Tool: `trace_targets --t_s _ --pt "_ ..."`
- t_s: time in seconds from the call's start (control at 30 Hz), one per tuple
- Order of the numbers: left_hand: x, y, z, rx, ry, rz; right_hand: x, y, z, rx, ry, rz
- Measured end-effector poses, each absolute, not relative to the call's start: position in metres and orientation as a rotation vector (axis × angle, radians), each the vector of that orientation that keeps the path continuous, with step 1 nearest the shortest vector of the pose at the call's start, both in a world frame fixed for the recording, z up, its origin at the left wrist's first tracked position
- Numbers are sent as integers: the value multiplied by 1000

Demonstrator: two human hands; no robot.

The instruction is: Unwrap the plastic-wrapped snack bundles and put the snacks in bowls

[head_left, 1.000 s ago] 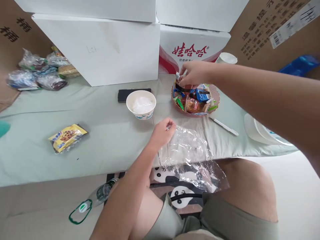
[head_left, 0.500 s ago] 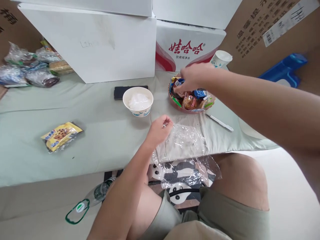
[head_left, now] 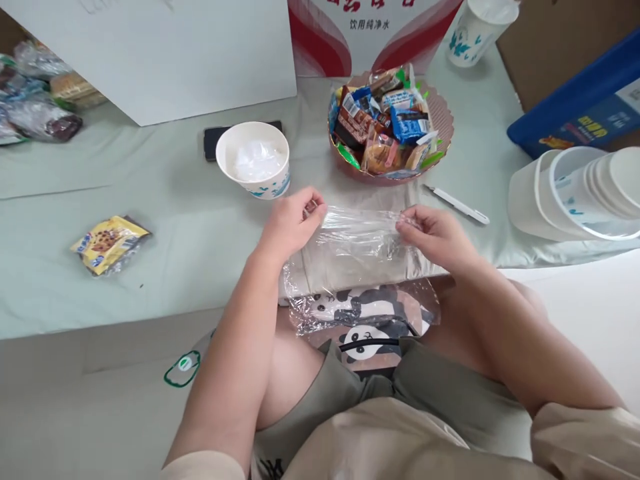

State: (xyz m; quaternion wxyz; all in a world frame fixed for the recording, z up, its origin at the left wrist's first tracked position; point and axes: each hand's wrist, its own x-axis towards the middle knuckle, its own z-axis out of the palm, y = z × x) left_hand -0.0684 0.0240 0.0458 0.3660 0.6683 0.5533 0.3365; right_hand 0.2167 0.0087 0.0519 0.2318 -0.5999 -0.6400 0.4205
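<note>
A clear plastic bag (head_left: 363,248) stretches between my two hands, its lower part hanging over the table's front edge. My left hand (head_left: 296,220) pinches its upper left side, and my right hand (head_left: 434,235) pinches the upper right side. Just beyond my left hand stands a paper bowl (head_left: 274,181) holding crumpled white translucent plastic. Past my right hand sits a pink scalloped bowl (head_left: 443,123) heaped with wrapped snacks (head_left: 383,127). A white pen (head_left: 457,204) lies on the cloth between that bowl and my right hand.
On the left lies a yellow cookie packet (head_left: 111,243); bagged snacks (head_left: 45,93) are farther back. A dark phone (head_left: 213,143) lies behind the paper bowl. White boxes (head_left: 200,60) stand at the back. Plastic tubs (head_left: 530,200) with paper cups and a blue container (head_left: 575,100) are right.
My right hand has come back from the snack bowl and now grips the bag's right side. The bag's top is pulled taut between both hands. The view has tilted downward.
</note>
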Motion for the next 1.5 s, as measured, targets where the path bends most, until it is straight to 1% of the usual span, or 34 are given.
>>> trace_targets --t_s 0.03,0.1,0.17,0.2,0.4,0.57,0.63,0.77,0.87,0.97,1.07,1.17,1.27,1.33,1.4,1.5 --pt "-69 25 45 1759 1475 812 218 11 55 -1622 -1709 1189" --pt "-70 26 43 1810 1504 768 221 13 61 -1542 -1543 1384" --pt "-71 27 39 1806 1480 808 223 12 64 -1479 -1367 1557" --pt "-70 28 37 1783 1462 849 223 11 65 -1470 -1309 1593" --pt "-65 31 32 1623 1354 1107 222 8 62 -1482 -1267 1484" --pt "-66 33 35 1428 1389 1140 221 11 59 -1409 -1143 1230" --pt "-68 33 37 1306 1343 1087 222 14 57 -1374 -1076 1195" --pt "-67 31 40 1204 1332 958 229 18 61 -1323 -915 1332" --pt "-62 30 44 1106 1348 1043 235 14 65 -1314 -858 1535" --pt "-57 32 49 1022 1354 1113 237 9 65 -1386 -981 1666" --pt "-59 34 52 1007 1358 1176 234 7 63 -1472 -1068 1549" --pt "-66 37 53 990 1376 1254 233 7 62 -1527 -1014 1413" --pt "-74 38 53 899 1426 1417 234 9 64 -1538 -991 1306" --pt "-74 34 52 819 1367 1472 235 10 65 -1532 -988 1240" --pt "-68 28 52 794 1213 1342 235 10 65 -1521 -986 1190" --pt "-53 16 52 873 1101 980 238 10 65 -1468 -1025 1121"
